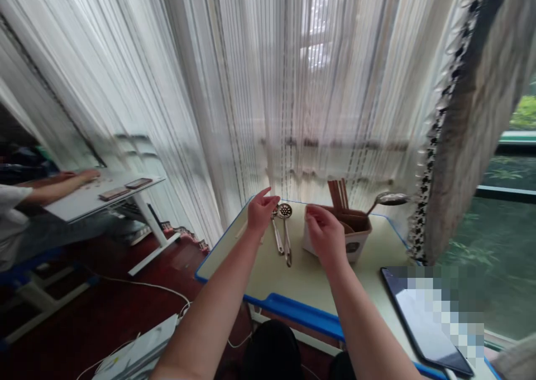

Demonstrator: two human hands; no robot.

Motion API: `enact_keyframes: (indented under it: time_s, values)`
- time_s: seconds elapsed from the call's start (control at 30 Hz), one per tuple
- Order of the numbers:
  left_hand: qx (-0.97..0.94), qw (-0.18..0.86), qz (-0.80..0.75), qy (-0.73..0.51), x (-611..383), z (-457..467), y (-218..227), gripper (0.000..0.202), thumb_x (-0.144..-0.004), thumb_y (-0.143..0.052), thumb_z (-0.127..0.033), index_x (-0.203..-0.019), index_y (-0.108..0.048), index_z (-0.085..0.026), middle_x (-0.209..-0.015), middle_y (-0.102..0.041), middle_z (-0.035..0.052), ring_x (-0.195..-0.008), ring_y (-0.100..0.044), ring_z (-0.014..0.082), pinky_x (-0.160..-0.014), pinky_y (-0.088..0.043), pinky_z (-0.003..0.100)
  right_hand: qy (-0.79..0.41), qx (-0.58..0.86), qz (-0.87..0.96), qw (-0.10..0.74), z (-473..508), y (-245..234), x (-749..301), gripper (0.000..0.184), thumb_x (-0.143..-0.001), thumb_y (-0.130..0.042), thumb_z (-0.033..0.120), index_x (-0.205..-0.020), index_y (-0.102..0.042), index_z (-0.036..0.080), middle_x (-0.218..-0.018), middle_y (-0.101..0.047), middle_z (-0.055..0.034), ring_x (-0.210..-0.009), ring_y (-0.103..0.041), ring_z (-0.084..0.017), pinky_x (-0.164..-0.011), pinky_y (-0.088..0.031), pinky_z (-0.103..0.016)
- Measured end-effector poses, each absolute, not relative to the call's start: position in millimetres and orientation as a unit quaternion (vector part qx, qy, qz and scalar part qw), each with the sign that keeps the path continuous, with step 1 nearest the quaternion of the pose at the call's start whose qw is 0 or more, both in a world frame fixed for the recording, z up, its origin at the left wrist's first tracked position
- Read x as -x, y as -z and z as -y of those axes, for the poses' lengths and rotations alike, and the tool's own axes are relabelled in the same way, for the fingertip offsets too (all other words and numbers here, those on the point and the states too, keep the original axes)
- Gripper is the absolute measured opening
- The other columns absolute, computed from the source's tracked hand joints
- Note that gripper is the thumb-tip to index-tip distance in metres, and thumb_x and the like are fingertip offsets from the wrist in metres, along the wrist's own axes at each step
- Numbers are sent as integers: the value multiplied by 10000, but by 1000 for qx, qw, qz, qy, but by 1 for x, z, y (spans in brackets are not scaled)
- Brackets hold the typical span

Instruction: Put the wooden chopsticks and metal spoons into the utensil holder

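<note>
My left hand (260, 211) is raised over the far left part of the table, its index finger stretched out and apart from the thumb, with nothing visible in it. Close by on its right lie a round slotted spoon (285, 211) and a second metal utensil (277, 235), whose head is partly hidden by the hand. My right hand (324, 232) is closed, thumb and fingers pressed together, in front of a white and brown utensil holder (357, 245). Anything between those fingers is too small or hidden to name. Several wooden chopsticks (339, 195) and a metal ladle (391, 199) stand in the holder.
Pale light-coloured sticks (242, 229) lie left of my left hand. A tablet (422, 318) rests at the table's (301, 288) right side. Behind hangs a sheer curtain (251, 90). Further left, another person's hand (86, 176) is on a white table (84, 202).
</note>
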State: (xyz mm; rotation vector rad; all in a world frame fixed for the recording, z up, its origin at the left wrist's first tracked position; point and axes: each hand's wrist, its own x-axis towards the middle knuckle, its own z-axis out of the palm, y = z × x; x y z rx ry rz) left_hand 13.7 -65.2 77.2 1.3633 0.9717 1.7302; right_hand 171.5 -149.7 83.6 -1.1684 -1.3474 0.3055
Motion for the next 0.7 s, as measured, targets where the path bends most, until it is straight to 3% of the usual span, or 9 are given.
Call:
enact_keyframes:
  time_s: [0.17, 0.37, 0.53, 0.7]
  values:
    - [-494, 364, -417, -671, 23, 50, -29, 556, -655, -698, -396, -1131, -575, -137, -823, -683, 73, -701, -630, 154, -593, -523, 266, -179, 524, 655, 515, 116, -32, -112, 292, -798, -460, 288, -1013, -626, 180, -963, -661, -69, -750, -616, -156, -696, -470, -278]
    - [-472, 315, -517, -641, 42, 29, 28, 405, -673, -686, -342, -1035, -640, -167, -772, -681, 45, -714, -632, 156, -680, -506, 275, -108, 581, 726, 352, 87, 21, -96, 289, -799, -446, 208, -1025, -621, 162, -978, -652, -84, -897, -577, -181, -794, -416, -271]
    - [-525, 241, -522, -627, 45, 27, 32, 357, -741, -618, -321, -1067, -633, -176, -864, -688, 70, -746, -634, 162, -705, -502, 272, -13, 610, 745, 269, 86, 28, -95, 281, -794, -488, 233, -1041, -607, 170, -979, -642, -97, -948, -531, -230, -810, -385, -308]
    - [-565, 228, -513, -605, 39, 29, 31, 366, -751, -595, -353, -1057, -639, -159, -864, -688, 86, -743, -641, 164, -667, -513, 265, 17, 660, 728, 187, 84, 28, -90, 191, -803, -468, 175, -892, -634, 141, -885, -648, -127, -897, -559, -236, -713, -396, -291]
